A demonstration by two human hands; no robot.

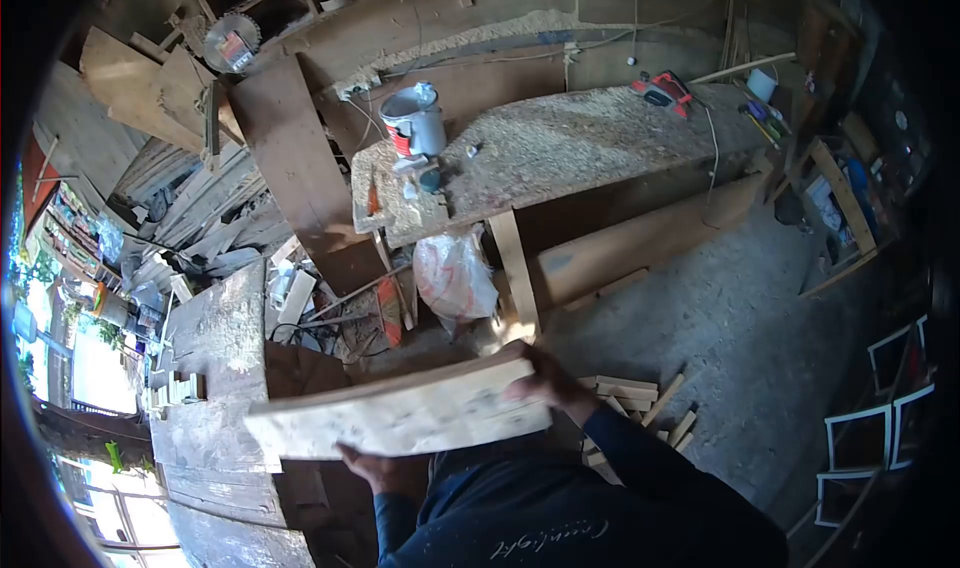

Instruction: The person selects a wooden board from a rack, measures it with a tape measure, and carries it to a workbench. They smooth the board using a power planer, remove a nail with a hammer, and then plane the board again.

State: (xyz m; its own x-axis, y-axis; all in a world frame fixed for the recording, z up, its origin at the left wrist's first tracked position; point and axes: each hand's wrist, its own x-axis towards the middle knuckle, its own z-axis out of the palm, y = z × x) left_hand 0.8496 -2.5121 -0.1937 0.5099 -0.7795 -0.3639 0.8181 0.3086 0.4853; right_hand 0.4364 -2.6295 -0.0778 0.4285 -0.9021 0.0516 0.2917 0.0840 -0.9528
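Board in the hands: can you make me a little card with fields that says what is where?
place: a workshop
left hand: holds the near edge of the board from below
right hand: grips the board's other end
bench: covered in sawdust
on the bench: a bucket and a red power tool
floor: short wood pieces and a bag

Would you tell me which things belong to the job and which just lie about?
In hand: pale rough wooden plank, left hand, right hand.
Lying about: grey metal tin, red power planer, pale wood offcuts, sawdust-covered workbench.
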